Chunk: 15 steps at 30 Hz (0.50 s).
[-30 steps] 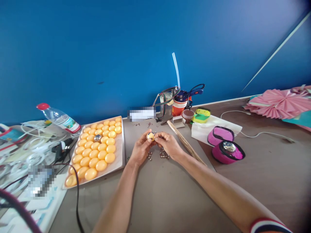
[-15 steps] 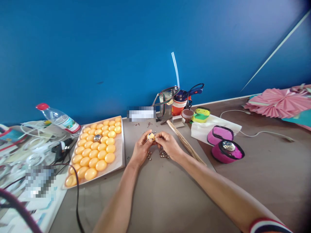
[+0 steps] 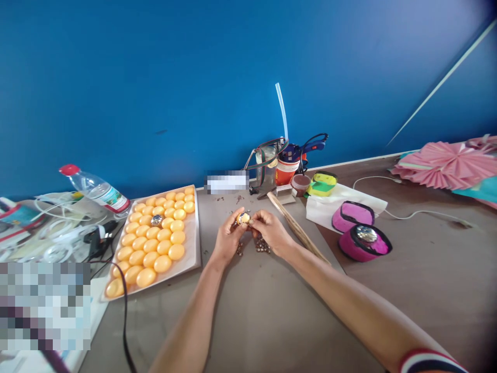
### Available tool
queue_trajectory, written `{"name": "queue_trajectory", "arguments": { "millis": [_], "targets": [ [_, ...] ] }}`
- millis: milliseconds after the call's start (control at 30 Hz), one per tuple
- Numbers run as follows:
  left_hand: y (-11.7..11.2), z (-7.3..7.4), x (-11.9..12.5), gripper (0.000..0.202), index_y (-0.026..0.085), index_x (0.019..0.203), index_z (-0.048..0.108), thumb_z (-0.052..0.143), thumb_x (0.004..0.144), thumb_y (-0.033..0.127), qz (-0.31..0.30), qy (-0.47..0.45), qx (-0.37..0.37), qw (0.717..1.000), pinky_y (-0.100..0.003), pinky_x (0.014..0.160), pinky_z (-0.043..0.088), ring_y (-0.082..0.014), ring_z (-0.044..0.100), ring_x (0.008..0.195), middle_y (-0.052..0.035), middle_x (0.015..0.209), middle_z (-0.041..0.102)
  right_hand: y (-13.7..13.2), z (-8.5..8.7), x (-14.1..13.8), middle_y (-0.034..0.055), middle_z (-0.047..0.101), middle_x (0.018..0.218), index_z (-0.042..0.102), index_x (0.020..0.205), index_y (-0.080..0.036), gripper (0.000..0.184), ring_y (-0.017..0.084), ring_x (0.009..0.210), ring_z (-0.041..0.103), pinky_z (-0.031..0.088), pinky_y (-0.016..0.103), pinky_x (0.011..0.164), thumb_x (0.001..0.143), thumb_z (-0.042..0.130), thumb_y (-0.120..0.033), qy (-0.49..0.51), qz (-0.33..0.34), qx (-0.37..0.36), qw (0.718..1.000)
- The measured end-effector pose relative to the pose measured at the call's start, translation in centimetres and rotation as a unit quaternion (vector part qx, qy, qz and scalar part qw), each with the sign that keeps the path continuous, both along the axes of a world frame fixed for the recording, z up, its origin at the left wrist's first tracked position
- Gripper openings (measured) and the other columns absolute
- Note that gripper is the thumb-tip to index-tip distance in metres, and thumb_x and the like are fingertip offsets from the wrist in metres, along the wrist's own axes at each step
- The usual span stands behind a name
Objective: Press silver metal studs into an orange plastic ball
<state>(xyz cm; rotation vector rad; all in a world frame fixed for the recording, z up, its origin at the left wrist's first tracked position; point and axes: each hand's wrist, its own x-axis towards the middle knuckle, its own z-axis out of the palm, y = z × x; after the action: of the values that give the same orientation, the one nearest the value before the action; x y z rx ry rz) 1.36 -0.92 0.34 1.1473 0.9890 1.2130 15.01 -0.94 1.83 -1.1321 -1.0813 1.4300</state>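
My left hand (image 3: 227, 235) is closed round a small yellow-orange ball (image 3: 244, 217) that shows shiny silver bits on its surface. At the ball's right side, my right hand (image 3: 272, 232) has its thumb and fingers pinched together; whatever sits between those fingertips is too small to make out. Small shiny dark pieces lie in a heap (image 3: 263, 245) below my right hand, with a few more beside my left. To the left, a white tray (image 3: 190, 254) holds rows of orange balls (image 3: 163, 263), one of them a silver-covered ball (image 3: 156, 220).
A wooden stick (image 3: 298, 228) lies right of my hands. Beyond it are pink bands (image 3: 353, 216) and white paper (image 3: 318, 207). An orange cup (image 3: 286, 172) with tools stands by the blue wall. A bottle (image 3: 104, 194) and cables crowd the left.
Both hands stay together at the ball, which is turned slightly so more of its yellow side shows. The whole view has shifted slightly.
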Motion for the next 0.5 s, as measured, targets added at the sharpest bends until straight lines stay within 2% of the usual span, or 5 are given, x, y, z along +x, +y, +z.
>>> {"name": "queue_trajectory", "arguments": {
  "millis": [133,200,267,367,500],
  "targets": [
    [0.1,0.5,0.0,0.046,0.023,0.117,0.057,0.067,0.073,0.024,-0.039,-0.162,-0.033,0.985,-0.032,0.079,0.046,-0.0132,0.06,0.074,-0.0024,0.093,0.065,0.5,-0.1,0.5,-0.0065,0.047,0.05,0.047,0.071,-0.019,0.021,0.008,0.046,0.041,0.033,0.022,0.051,0.07,0.058,-0.036,0.096,0.047,0.008,0.994],
    [0.2,0.8,-0.3,0.045,0.023,0.117,0.058,0.067,0.073,0.022,-0.051,-0.21,-0.045,0.975,-0.031,0.078,0.046,-0.012,0.061,0.072,-0.003,0.093,0.065,0.9,-0.3,0.9,-0.0053,0.049,0.056,0.05,0.076,-0.019,0.018,0.009,0.047,0.042,0.034,0.023,0.052,0.073,0.055,-0.036,0.053,0.04,0.031,0.997],
    [0.3,1.1,-0.5,0.045,0.022,0.118,0.057,0.066,0.074,0.023,-0.051,-0.236,-0.054,0.969,-0.031,0.078,0.046,-0.0119,0.061,0.072,-0.0045,0.095,0.065,1.2,-0.6,1.4,-0.0031,0.052,0.061,0.055,0.08,-0.018,0.014,0.01,0.052,0.045,0.037,0.024,0.054,0.076,0.052,-0.031,-0.079,0.021,0.079,0.994],
    [0.4,1.3,-0.8,0.045,0.02,0.12,0.055,0.063,0.077,0.028,-0.042,-0.26,-0.063,0.963,-0.031,0.078,0.046,-0.0139,0.062,0.075,-0.0073,0.098,0.065,1.4,-1.0,1.9,0.0043,0.06,0.081,0.062,0.085,-0.016,0.016,0.015,0.073,0.055,0.041,0.027,0.071,0.078,0.048,-0.021,-0.317,0.015,0.181,0.931],
    [0.6,1.1,-0.8,0.046,0.018,0.121,0.053,0.059,0.078,0.033,-0.041,-0.28,-0.071,0.957,-0.033,0.08,0.046,-0.0157,0.063,0.077,-0.0085,0.098,0.065,0.8,-0.9,2.1,0.0109,0.059,0.098,0.062,0.099,-0.016,0.024,0.022,0.093,0.054,0.036,0.033,0.084,0.083,0.047,-0.024,-0.563,0.035,0.209,0.799]
  ]
}}
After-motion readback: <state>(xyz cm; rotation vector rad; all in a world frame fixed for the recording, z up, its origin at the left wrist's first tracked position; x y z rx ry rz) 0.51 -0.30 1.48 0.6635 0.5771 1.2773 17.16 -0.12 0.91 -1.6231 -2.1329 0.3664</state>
